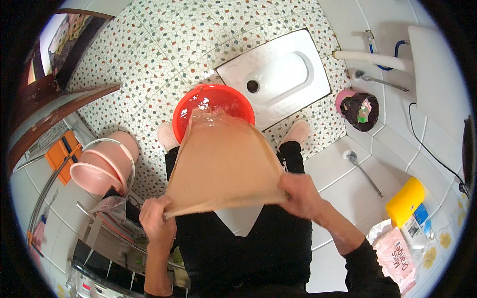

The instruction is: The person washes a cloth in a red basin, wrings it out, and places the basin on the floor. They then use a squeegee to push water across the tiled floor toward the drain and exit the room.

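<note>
A wet tan cloth [227, 164] is stretched wide between my two hands in front of my black trousers. My left hand [158, 216] grips its near left corner. At the near right corner, my right hand [302, 193] is closed on the fabric and slightly blurred. The cloth's far end hangs into a red plastic basin [214, 89], where water shows around it. The basin stands on the floor between my feet, in pink slippers. Whether the cloth is a garment or a towel I cannot tell.
A white squat toilet [279, 78] is set in the pebble-patterned floor beyond the basin. Pink buckets [111, 160] stand at left. A lined waste bin [359, 110] and toilet brushes [350, 155] are at right, with a pink packet [395, 257] nearer me.
</note>
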### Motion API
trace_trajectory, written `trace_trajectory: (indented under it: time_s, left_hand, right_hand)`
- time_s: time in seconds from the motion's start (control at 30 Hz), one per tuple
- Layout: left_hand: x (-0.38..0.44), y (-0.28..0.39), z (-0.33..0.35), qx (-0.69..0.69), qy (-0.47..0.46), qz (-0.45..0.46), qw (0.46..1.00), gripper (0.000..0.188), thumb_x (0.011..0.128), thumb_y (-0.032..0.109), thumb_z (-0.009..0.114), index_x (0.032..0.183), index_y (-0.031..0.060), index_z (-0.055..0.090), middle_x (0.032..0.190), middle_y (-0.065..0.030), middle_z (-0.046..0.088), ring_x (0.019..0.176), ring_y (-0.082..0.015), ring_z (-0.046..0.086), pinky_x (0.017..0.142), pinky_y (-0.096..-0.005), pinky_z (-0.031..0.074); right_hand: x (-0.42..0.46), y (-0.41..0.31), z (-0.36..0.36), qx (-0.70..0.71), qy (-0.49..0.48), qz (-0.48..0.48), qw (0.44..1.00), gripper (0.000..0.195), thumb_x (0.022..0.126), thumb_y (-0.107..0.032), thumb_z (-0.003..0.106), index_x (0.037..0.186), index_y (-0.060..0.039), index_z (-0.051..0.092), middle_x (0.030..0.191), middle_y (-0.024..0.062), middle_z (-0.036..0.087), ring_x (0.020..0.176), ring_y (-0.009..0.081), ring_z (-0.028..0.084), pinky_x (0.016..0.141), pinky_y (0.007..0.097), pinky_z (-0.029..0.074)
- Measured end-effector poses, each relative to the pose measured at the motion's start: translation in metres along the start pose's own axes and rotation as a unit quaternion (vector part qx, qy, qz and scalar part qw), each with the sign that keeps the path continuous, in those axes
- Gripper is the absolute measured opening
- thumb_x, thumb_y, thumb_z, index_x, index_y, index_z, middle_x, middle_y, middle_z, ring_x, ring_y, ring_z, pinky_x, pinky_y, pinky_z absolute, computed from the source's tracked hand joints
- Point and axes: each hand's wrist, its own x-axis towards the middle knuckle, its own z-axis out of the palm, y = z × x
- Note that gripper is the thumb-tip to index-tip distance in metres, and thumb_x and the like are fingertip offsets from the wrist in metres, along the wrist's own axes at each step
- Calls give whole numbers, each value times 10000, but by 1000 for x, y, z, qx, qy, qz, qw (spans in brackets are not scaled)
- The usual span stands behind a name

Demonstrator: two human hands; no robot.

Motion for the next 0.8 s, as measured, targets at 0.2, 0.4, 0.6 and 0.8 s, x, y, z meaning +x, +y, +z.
trace_trajectory:
  time_s: [0.2,0.4,0.6,0.8]
  left_hand:
    - [-3,41,-54,69,57,27,996,181,786,64,703,934,-5,624,723,-130,584,603,-312,545,565,-389,431]
    - [1,11,-20,97,57,42,993,218,868,148,657,1012,-15,657,713,-132,570,579,-311,515,549,-416,412]
    - [38,-93,150,89,-153,1,984,418,749,-57,601,1151,57,606,814,-138,544,784,-350,570,648,-463,447]
    - [78,-138,263,-1,-147,-80,986,444,780,-55,548,1203,71,594,1016,-178,605,974,-390,594,810,-472,494]
  right_hand:
    - [-33,-67,-34,118,-36,-103,987,263,686,-108,752,792,-89,512,691,82,476,581,306,538,475,399,411]
    - [0,-41,-5,112,-49,-26,992,236,752,-104,702,854,-76,490,786,133,531,668,353,566,550,430,449]
    - [107,114,126,-77,23,-2,997,244,831,-107,600,1048,-36,513,972,213,567,813,422,609,695,514,498]
    - [170,198,206,-65,83,168,980,271,852,-88,579,1107,-25,514,1134,252,574,1003,452,575,817,521,495]
